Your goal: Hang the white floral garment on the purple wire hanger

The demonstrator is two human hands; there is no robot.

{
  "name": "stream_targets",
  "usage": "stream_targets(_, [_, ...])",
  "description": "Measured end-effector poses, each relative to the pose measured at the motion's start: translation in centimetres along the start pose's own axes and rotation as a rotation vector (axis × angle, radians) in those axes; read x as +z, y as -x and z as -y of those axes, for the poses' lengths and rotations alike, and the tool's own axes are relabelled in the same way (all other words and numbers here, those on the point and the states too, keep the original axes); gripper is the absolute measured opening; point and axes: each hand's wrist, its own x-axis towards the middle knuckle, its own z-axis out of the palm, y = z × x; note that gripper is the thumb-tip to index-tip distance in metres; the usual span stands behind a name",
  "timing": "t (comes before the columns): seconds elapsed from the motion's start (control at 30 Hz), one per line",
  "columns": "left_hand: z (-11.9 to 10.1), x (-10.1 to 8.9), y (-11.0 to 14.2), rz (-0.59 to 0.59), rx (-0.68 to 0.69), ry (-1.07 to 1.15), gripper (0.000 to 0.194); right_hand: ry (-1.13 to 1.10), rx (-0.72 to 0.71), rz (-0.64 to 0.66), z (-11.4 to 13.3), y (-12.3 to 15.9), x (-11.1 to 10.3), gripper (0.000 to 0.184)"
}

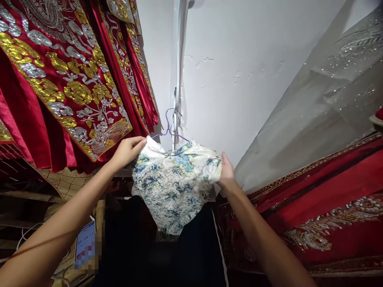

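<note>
A white garment [176,183] with a blue, green and grey floral pattern hangs in front of me on a thin purple wire hanger [168,127]. The hanger's hook is up against a vertical strip on the wall. At the garment's left shoulder, my left hand [130,149] pinches the cloth between thumb and fingers. On the opposite side, my right hand [226,169] grips the sleeve edge, thumb in front and the other fingers mostly hidden behind the fabric. The lower part of the garment drops toward my dark trousers.
Red costumes with gold and silver embroidery [80,91] hang at the left. On the right are a sheer sparkling fabric [317,91] and red beaded cloth [335,199]. A phone [85,243] showing a timer lies at lower left. Behind stands a white wall [227,52].
</note>
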Motion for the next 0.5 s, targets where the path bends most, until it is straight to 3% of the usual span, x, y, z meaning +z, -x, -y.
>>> stream_targets(0.1, [-0.1, -0.2, 0.3, 0.048, 0.028, -0.008, 0.032, -0.056, 0.015, 0.048, 1.9, -0.6, -0.9, 0.094])
stream_targets(0.2, [-0.3, 0.5, -0.1, 0.034, 0.0, -0.04, 0.02, -0.06, 0.031, 0.117, 4.9, 0.0, 0.1, 0.1])
stream_targets(0.27, [-0.4, 1.1, -0.3, -0.005, -0.036, -0.019, 0.014, -0.039, 0.06, 0.286, 6.6, 1.2, 1.5, 0.102])
stream_targets(0.33, [-0.5, 1.8, -0.3, -0.065, -0.056, 0.038, 0.012, 0.055, 0.088, 0.567, 7.4, 2.6, 3.0, 0.094])
stream_targets(0.4, [-0.7, 2.6, 0.1, -0.137, -0.058, 0.161, 0.011, 0.256, 0.057, 0.768, 6.9, 3.7, 4.1, 0.072])
stream_targets(0.47, [-1.6, 3.5, 0.7, -0.173, -0.043, 0.336, 0.012, 0.506, -0.084, 0.741, 5.2, 4.3, 5.0, 0.059])
stream_targets(0.5, [-2.3, 3.9, 1.0, -0.175, -0.035, 0.421, 0.011, 0.62, -0.189, 0.668, 4.1, 4.3, 5.4, 0.065])
